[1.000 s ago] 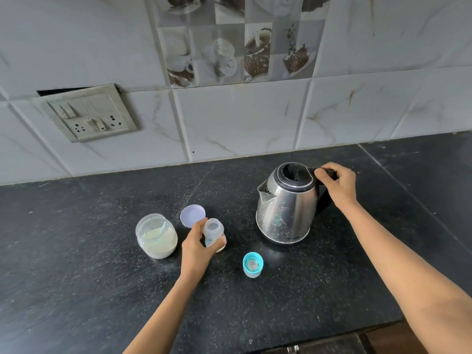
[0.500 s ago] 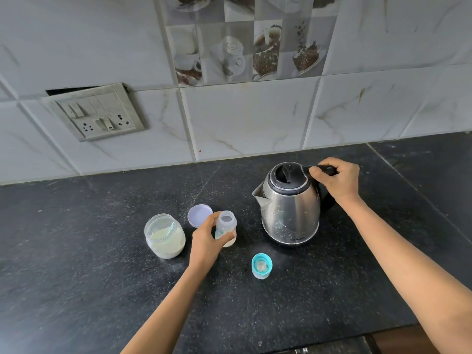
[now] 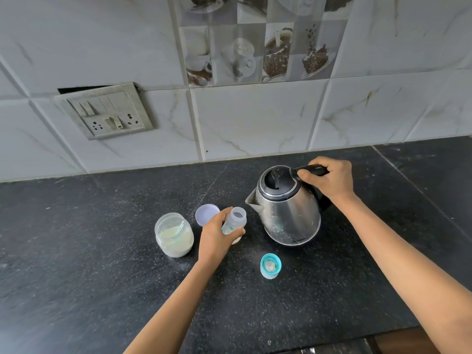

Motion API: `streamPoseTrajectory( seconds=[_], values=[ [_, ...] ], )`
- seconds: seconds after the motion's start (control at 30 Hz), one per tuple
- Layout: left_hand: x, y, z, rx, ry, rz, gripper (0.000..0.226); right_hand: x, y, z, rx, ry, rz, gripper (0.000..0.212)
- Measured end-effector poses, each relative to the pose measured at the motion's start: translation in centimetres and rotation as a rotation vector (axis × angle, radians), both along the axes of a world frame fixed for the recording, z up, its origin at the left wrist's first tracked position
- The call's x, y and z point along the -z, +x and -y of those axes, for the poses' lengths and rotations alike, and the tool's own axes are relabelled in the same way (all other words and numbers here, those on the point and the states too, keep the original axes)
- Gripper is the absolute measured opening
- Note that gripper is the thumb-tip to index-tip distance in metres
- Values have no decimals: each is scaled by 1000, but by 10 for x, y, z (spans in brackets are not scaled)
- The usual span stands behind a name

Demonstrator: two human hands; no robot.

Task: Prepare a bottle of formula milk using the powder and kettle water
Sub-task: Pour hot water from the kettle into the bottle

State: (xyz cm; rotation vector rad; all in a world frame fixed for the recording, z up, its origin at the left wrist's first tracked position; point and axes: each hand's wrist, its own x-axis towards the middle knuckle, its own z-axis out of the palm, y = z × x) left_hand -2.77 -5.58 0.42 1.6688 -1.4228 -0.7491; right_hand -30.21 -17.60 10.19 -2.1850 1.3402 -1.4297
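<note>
Your uncapped bottle (image 3: 235, 222) tilts at the middle of the dark tabletop (image 3: 76, 251), your left hand (image 3: 214, 236) curled round it, the kettle (image 3: 286, 210) just right with your right hand (image 3: 329, 178) gripping its black handle (image 3: 315, 169), powder jar (image 3: 174, 235) and lid (image 3: 207, 214) left, teal cap (image 3: 270, 265) nearer.

1. A black speckled stone worktop (image 3: 76, 251) lies under both hands, with a seam (image 3: 408, 181) right of the right hand (image 3: 329, 178).
2. White marble-look wall tiles (image 3: 255, 118) rise behind the hands.
3. A grey switch-and-socket plate (image 3: 104, 111) sits up and left of the left hand (image 3: 217, 233).
4. A coffee-print tile (image 3: 255, 47) sits high above both hands.
</note>
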Motion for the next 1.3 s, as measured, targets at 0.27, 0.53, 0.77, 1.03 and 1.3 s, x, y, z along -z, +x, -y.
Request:
streamPoseTrajectory(
  seconds=[0.27, 0.53, 0.77, 1.03, 1.3],
  values=[
    [-2, 6, -5, -38, -1, 4, 52, -9, 15, -5, -9, -22, -76, 43],
    [-1, 11, -11, -75, -11, 9, 54, -16, 35, -9, -19, -36, -157, 47],
    [6, 17, -15, -106, -16, 7, 56, -22, 47, -9, -14, -31, -210, 52],
    [12, 23, -20, -117, -16, 19, 56, -27, 59, -13, -17, -38, -258, 52],
    [20, 28, -22, -129, 0, 15, 60, -27, 65, -13, -39, -79, -293, 53]
  ],
)
